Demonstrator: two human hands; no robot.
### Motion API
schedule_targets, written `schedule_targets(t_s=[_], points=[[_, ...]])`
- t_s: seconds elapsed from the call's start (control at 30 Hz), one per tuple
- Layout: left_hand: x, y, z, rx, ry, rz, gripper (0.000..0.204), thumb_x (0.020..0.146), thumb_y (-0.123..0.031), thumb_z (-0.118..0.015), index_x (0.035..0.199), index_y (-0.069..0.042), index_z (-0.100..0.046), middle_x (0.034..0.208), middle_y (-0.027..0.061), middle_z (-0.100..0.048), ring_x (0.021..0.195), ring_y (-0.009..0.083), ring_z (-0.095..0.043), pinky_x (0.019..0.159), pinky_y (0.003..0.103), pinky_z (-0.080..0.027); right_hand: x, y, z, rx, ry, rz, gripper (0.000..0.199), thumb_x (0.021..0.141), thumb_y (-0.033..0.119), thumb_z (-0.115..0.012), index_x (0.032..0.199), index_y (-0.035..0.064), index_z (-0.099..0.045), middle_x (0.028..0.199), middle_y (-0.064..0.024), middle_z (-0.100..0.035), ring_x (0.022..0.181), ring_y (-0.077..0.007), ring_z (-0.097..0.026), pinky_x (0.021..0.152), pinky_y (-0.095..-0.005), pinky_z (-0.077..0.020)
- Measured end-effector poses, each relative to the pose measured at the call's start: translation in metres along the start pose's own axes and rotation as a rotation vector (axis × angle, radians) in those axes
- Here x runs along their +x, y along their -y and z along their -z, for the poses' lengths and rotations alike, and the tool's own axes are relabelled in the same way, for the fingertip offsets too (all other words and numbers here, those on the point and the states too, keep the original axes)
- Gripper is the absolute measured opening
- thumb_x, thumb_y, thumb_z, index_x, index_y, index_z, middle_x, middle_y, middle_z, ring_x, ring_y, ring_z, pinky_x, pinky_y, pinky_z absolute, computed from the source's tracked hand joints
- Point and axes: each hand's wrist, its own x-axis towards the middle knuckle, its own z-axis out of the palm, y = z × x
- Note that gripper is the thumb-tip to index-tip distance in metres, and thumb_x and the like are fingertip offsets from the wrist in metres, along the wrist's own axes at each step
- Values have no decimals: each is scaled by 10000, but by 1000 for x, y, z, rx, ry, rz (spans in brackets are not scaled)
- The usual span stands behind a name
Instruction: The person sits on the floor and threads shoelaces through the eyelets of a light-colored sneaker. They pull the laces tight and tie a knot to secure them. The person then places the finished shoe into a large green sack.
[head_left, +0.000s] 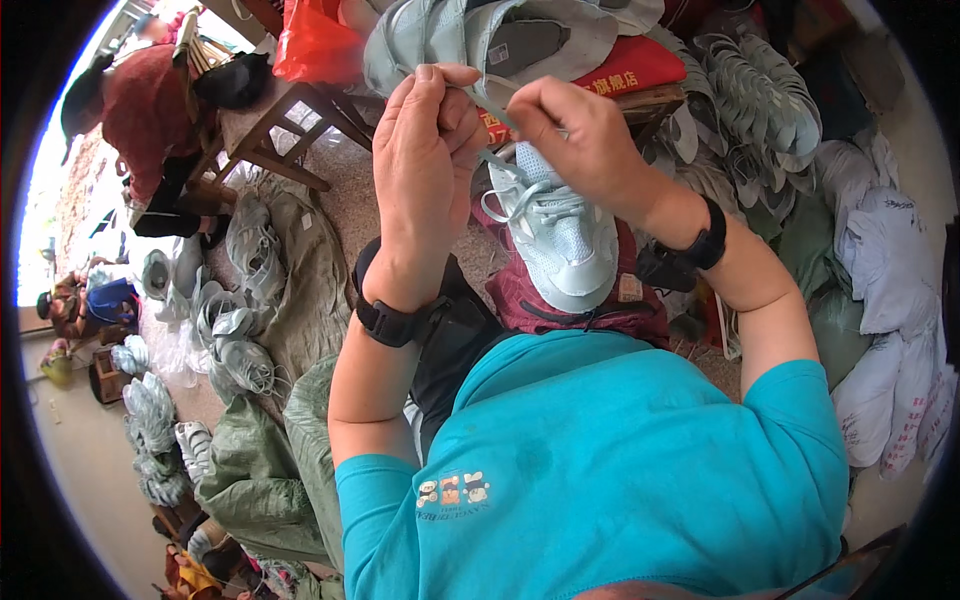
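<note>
Nearest the camera is the person's turquoise short-sleeved shirt (620, 460), which fills the lower middle of the view. Both bare forearms rise from it, each with a black band at the wrist.

On the lap, over a dark red cloth (560, 305), rests a pale blue-grey sports shoe (565, 235), toe toward the person and sole down. Its lacing is threaded across the upper part.

The left hand (428, 150) is raised above the left knee, fingers curled and pinched together at the top; it grasps one end of the pale shoelace (497, 160). The right hand (580, 135) is just beside it, directly over the shoe's tongue area, fingers closed in a pinch on the other part of the same lace. The lace runs down from the two hands to the shoe's eyelets. The hands are near each other but not touching.

Beyond the hands, a second pale shoe (510, 40) of the same kind lies on its side with the opening facing the camera, on a red printed item (630, 65) that rests on a wooden bench (300, 110). A red plastic bag (315, 45) is on the bench to the left.

To the right, a heap of matching shoes (750, 100) lies beside white filled sacks (890, 300). To the left, more shoes (235, 300) are scattered over green sacks (260, 470) on the floor.

At the far upper left, another person in a red top (145, 110) is seated and bent forward.
</note>
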Motion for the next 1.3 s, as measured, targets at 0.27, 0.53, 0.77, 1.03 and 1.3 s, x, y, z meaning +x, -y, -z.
schedule_targets(t_s=[0.27,0.53,0.77,1.03,1.3], points=[[-6,1,-11,4,228,3,304,1055,-208,-420,991,27,-602,684,-47,-374,605,42,-339,553,206,-304,4,-17,-7,1024,165,-271,341,1015,245,-457,1172,-14,-612,1057,-63,-667,942,-177,-649,878,-332,-516],[-8,10,11,277,79,-244,310,1040,-223,-415,992,-11,-637,831,7,-567,729,110,-496,811,286,-459,17,-53,-4,983,261,-325,207,996,162,-547,1093,-6,-620,918,14,-613,699,-32,-504,671,-194,-449],[-16,35,113,102,-138,164,292,1044,-230,-455,1044,6,-628,720,-35,-433,641,80,-395,615,240,-345,-31,-79,55,778,-11,-576,281,1037,226,-487,1161,-6,-585,723,80,-405,562,-3,-307,518,-175,-291],[-35,73,105,975,173,120,268,1015,-197,-527,922,25,-643,717,46,-548,670,108,-486,616,275,-414,-72,-76,53,326,41,-574,261,1018,228,-509,1152,34,-620,930,15,-575,825,-69,-489,742,-233,-402],[-24,71,83,1158,264,346,291,976,-214,-540,886,54,-607,707,107,-562,662,162,-522,643,319,-444,-78,-81,44,372,-23,-519,198,1003,149,-525,1150,26,-571,900,15,-573,729,-42,-526,641,-209,-457]])
